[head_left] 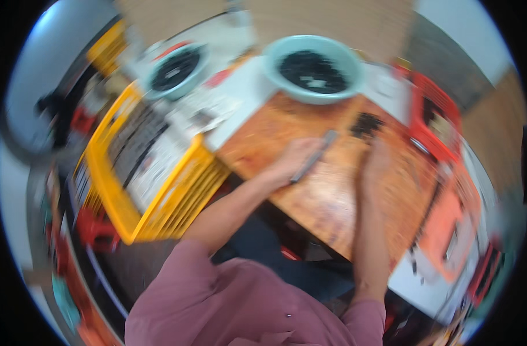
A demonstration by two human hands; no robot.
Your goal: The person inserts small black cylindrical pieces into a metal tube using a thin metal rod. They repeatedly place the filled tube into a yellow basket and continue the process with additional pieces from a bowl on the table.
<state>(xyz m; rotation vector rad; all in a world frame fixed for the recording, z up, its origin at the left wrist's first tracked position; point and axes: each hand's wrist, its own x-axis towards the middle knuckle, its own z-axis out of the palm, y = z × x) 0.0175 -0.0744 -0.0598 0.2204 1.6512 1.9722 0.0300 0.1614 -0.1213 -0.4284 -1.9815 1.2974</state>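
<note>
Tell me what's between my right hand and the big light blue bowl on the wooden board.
In the head view, a small pile of dark pieces lies on the wooden board between the right hand and the light blue bowl; otherwise bare wood.

White printed sheets [154,155] lie in the yellow crate [177,202], left of the board.

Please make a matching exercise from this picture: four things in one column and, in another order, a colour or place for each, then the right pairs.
Things:
1. large bowl
2. crate
3. knife
4. small dark pile

Descriptions:
A. yellow, left of the board
B. held in the left hand
C. light teal, full of dark pieces
D. on the wooden board, beyond the right hand

Pairs: 1-C, 2-A, 3-B, 4-D
</note>
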